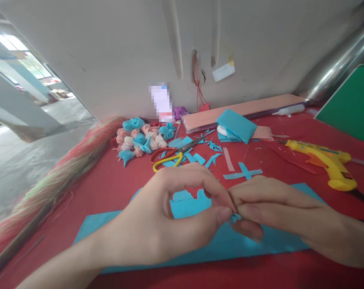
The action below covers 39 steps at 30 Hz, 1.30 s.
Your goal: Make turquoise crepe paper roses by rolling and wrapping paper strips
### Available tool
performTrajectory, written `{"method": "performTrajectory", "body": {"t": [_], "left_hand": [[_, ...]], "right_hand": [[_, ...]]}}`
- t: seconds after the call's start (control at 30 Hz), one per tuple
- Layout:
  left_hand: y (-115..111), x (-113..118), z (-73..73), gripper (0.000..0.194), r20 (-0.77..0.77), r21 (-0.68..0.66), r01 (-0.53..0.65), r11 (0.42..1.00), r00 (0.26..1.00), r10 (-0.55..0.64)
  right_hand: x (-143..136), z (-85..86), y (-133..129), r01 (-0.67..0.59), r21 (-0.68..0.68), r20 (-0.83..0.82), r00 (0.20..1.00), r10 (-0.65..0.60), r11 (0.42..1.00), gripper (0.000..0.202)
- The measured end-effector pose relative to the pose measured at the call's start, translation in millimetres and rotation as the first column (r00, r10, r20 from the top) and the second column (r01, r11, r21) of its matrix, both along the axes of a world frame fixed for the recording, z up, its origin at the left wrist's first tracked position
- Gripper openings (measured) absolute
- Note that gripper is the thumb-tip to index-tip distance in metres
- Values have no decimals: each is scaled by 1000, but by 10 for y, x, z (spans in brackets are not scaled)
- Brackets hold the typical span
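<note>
My left hand and my right hand meet with fingertips pinched together on a small twisted piece of blue crepe paper. Most of that piece is hidden by my fingers; only a bit of blue shows between them. Below my hands a wide blue crepe paper sheet lies flat on the red table, its far edge torn or cut unevenly. Scissors with red and yellow handles rest just beyond my left hand, among blue paper scraps.
Paper roses in blue, pink and white are heaped at the back left. A yellow glue gun lies on the right, near a folded blue paper pack. A long pink paper pack lies along the wall. Reddish bristly strands line the left edge.
</note>
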<state>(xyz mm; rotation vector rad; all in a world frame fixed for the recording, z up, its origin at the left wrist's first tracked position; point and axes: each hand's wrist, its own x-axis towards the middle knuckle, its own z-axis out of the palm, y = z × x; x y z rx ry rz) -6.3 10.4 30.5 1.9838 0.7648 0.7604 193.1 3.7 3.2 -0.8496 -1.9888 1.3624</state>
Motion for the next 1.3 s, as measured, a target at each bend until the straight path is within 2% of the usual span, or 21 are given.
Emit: {"method": "performTrajectory", "body": {"t": [0.2, 0.5, 0.6, 0.73, 0.83, 0.9, 1.03, 1.3], "left_hand": [[-4, 15, 2, 11, -12, 24, -4, 1000, 1000, 4], [7, 0, -12, 11, -55, 54, 9, 999, 998, -6], [9, 1, -7, 9, -81, 4, 30, 1000, 996, -29], [5, -34, 4, 6, -155, -123, 59, 991, 985, -78], [0, -58, -5, 7, -218, -187, 40, 982, 973, -81], [-1, -63, -14, 8, -245, -223, 20, 975, 967, -75], [3, -57, -25, 9, -247, -269, 30, 963, 964, -99], [2, -50, -35, 15, -217, -355, -28, 935, 975, -53]], "right_hand": [[-21, 8, 19, -58, -119, -9, 998, 57, 991, 30], [-57, 40, 1, -152, -287, -20, 988, 153, 946, 24], [-73, 33, 24, -178, -364, -17, 983, 185, 914, 24], [-74, 42, 39, -225, -515, -35, 970, 241, 827, 26], [-65, 73, 42, -218, -551, -11, 967, 254, 806, 27], [-61, 95, 46, -222, -549, 13, 962, 273, 806, 28], [-60, 106, 48, -197, -473, 79, 961, 264, 859, 29], [-42, 63, 24, -145, -207, 152, 972, 178, 968, 26]]}}
